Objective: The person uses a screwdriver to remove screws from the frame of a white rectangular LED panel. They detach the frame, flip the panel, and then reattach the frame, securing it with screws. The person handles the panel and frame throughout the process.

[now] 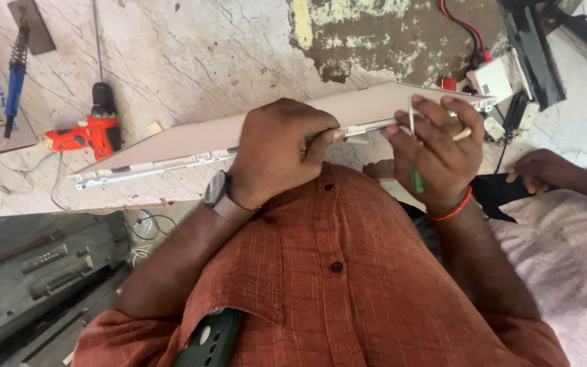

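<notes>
Panel: you've got the long beige panel [191, 139] held up on edge over the marble bench [191, 47], close to your chest, its pale metal-edged underside facing you.
Left hand: your left hand [276, 153] is clamped over the panel's middle, fingers curled over the top and thumb pressing at the lower edge. It's a full, closed hold on the panel, and that's your anchor, so keep it firm.
Right hand: your right hand [436, 153] sits just beside the left, toward the pointed end, fingers closed loosely around thin white wires [410, 112]. A green-handled tool [418, 180] lies along the palm, pinned there rather than in use.
Doing it well: I'd judge you're working at the seam between the two hands, so keep them close and let the left take the weight.
Watch: those wires look thin; easing them beats tugging.
Watch too: the far left end [93, 178] hangs out unsupported over the bench edge, so any twist could swing it.
Around you: an orange drill [86, 132] and a blue-handled soldering iron [13, 81] lie on the bench to the left, well apart from the panel.
Neighbour: another person's hand [541, 170] rests to your right, near but not touching.
</notes>
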